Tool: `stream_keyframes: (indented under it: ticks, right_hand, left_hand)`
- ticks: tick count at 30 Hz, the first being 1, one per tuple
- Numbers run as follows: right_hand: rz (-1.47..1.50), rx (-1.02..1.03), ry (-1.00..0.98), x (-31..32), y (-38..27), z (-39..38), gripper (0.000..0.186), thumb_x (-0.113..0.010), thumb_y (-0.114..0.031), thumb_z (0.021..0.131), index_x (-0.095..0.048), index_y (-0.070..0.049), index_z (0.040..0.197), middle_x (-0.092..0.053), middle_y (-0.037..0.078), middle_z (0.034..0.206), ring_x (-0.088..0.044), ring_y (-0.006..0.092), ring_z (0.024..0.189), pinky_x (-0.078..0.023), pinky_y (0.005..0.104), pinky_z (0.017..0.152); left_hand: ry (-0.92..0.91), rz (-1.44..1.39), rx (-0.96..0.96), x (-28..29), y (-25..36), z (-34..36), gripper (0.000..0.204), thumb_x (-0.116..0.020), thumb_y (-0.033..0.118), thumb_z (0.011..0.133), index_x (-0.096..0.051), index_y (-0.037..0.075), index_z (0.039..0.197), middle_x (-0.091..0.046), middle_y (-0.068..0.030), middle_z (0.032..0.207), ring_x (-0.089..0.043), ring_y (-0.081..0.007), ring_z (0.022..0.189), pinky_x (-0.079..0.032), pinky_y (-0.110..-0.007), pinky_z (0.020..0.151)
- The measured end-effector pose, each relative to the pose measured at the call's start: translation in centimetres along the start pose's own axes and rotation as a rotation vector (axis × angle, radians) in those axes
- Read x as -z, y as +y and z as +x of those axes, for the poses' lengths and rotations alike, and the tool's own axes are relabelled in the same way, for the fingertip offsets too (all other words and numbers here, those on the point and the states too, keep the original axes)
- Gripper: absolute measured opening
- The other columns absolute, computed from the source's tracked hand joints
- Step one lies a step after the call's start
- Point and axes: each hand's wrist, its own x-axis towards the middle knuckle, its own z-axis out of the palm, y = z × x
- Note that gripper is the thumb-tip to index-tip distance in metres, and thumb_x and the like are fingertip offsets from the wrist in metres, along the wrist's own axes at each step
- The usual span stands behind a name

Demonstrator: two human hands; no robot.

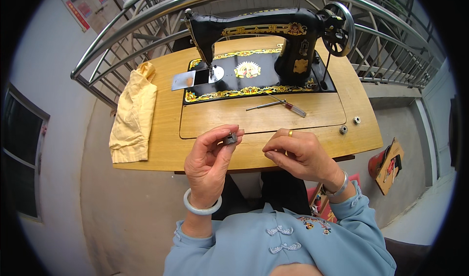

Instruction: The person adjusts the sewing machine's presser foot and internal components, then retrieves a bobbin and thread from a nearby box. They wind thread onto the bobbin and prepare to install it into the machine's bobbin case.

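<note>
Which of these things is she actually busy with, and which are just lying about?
In use:
- metal part, pinched in left hand
- right hand, close beside it, fingertips together

Lying about:
- sewing machine
- screwdriver
- yellow cloth
- two small round parts

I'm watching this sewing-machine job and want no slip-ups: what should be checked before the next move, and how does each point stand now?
1. Small metal part pinched firmly in left hand: ok.
2. Right hand free of tools: cannot tell; fingertips are pinched together.
3. Screwdriver within reach on the table: ok.
4. Slide plate pulled open beside the needle: ok.
5. Two small round parts away from the table edge: not ok.
6. Yellow cloth clear of the machine: ok.
</note>
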Motion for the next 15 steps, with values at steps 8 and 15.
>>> stream_keyframes:
  ticks: [8, 15]
  right_hand:
    - [-0.002, -0.096, 0.027, -1.3, 1.7, 0.3, 0.006, -0.069, 0.002, 0.087, -0.068, 0.001, 0.093, -0.066, 0.01, 0.082, -0.064, 0.0219, 0.068, -0.049, 0.0307, 0.061]
    - [-0.037, -0.167, 0.034, -1.5, 1.8, 0.2, 0.006, -0.069, 0.001, 0.088, -0.069, 0.0, 0.093, -0.065, 0.009, 0.081, -0.063, 0.0211, 0.069, -0.048, 0.0297, 0.061]
  left_hand:
    - [-0.184, -0.395, 0.452, 8.0, 2.0, -5.0, 0.027, -0.061, -0.005, 0.094, -0.057, -0.007, 0.12, -0.066, -0.0287, 0.11, -0.072, -0.0286, 0.089, -0.064, -0.036, 0.075]
    - [0.229, 0.33, 0.251, 11.6, 1.7, -1.7, 0.027, -0.058, -0.007, 0.095, -0.06, -0.007, 0.122, -0.069, -0.017, 0.109, -0.068, -0.0196, 0.092, -0.058, -0.032, 0.082]
